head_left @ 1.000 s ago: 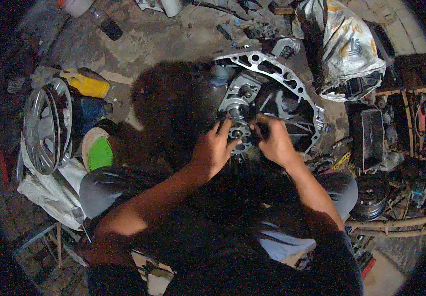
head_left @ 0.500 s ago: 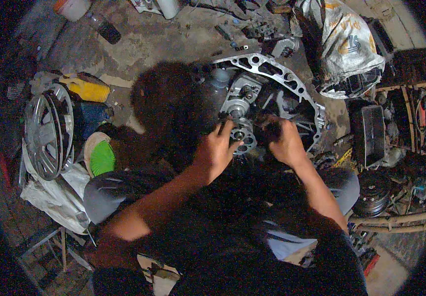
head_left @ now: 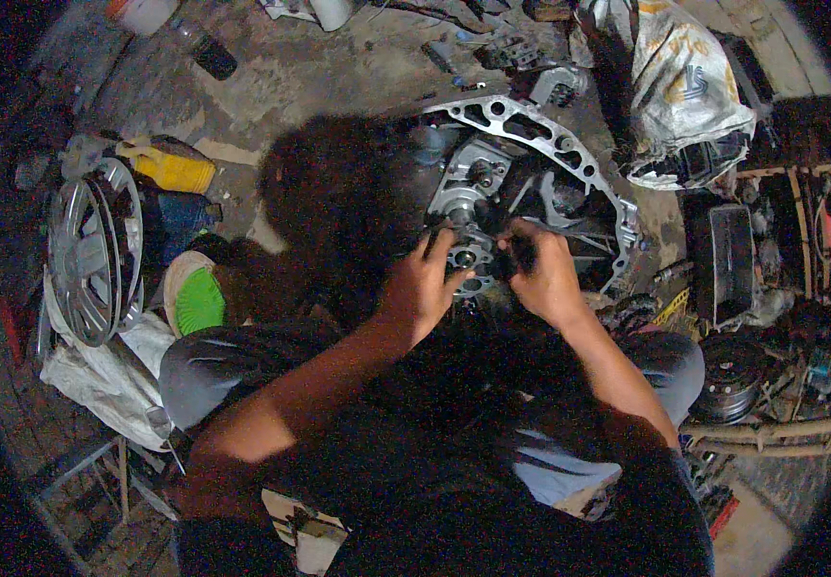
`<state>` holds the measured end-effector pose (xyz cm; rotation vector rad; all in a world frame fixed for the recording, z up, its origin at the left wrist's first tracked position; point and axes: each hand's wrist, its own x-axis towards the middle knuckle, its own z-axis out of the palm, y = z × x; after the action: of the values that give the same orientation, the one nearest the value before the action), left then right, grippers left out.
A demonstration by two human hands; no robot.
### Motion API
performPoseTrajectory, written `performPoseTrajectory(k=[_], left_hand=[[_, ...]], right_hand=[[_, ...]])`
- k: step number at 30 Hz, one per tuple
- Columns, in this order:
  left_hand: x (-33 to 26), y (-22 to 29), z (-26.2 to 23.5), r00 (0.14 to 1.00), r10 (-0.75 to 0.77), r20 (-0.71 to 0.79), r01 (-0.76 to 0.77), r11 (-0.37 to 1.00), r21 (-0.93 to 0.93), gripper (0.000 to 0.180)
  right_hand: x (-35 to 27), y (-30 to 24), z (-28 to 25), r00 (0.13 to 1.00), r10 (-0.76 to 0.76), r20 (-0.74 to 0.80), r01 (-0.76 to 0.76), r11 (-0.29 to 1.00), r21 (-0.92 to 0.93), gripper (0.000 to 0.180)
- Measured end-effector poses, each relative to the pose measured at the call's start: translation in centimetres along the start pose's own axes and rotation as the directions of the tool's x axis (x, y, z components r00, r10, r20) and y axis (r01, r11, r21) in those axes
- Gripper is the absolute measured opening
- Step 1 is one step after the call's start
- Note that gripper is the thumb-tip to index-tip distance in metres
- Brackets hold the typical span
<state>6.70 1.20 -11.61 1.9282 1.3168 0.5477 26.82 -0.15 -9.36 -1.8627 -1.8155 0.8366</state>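
Observation:
A silvery cast-metal gearbox housing with a wide, holed rim sits on the floor between my knees. On its near left part stands a small round metal flange with holes around a central shaft. My left hand grips the flange's left side, thumb at its near edge and fingers at its far edge. Just to the right, my right hand is closed, its fingers curled in beside the flange. Dark shadow hides whatever those fingers hold.
Wheel covers, a yellow container and a green round object stand at left. A white sack lies far right, above a metal tray. Loose metal parts lie beyond the housing. A dark blurred shape hides its left side.
My right hand has shifted slightly left, closer to the flange, and its fingers have turned inward. My left hand keeps its grip in nearly the same place.

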Motion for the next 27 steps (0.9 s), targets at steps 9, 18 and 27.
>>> performPoseTrajectory(k=[9, 18, 27], left_hand=[[0.1, 0.8, -0.6, 1.0, -0.013, 0.02, 0.013, 1.0, 0.022, 0.052], [0.1, 0.1, -0.1, 0.998, 0.05, -0.031, -0.05, 0.999, 0.007, 0.054], [0.2, 0.3, -0.3, 0.999, 0.036, -0.018, -0.036, 0.999, -0.034, 0.054]], right_hand=[[-0.7, 1.0, 0.0, 0.997, 0.032, -0.071, -0.039, 0.994, -0.097, 0.039], [0.0, 1.1, 0.7, 1.0, 0.01, 0.007, -0.01, 1.0, 0.014, 0.047], [-0.9, -1.3, -0.6, 0.997, 0.064, -0.03, -0.067, 0.991, -0.112, 0.03]])
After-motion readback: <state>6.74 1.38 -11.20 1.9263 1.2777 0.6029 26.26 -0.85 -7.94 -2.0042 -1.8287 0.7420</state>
